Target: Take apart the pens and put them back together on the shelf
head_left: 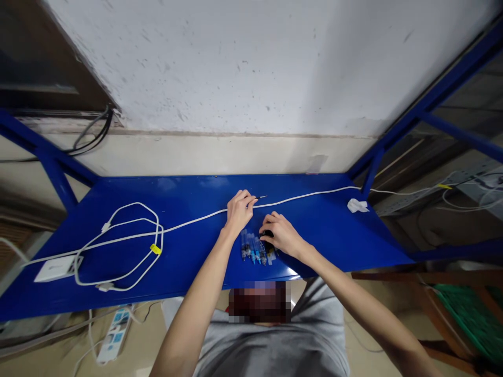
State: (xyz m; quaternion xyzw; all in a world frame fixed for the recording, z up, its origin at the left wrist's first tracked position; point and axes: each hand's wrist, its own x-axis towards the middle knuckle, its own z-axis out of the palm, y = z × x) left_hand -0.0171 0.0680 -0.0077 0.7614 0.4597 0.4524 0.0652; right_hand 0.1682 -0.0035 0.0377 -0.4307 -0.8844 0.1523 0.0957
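Our left hand (239,210) pinches a slim pen (262,197), tip rightward; our right hand (282,233), nearer the pens (253,249) by the worktop's (181,256) front edge, half-curls, its hold unclear.

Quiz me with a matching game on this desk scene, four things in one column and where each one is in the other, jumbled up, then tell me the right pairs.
Things:
1. Crumpled white tissue
2. Clustered pens
3. Yellow tag
4. Thin dark-ended piece

Places:
A. On the looped white cable
B. In the fingers of the left hand
C. Near the right end of the blue tabletop
D. Next to the right hand

Right pairs: 1-C, 2-D, 3-A, 4-B
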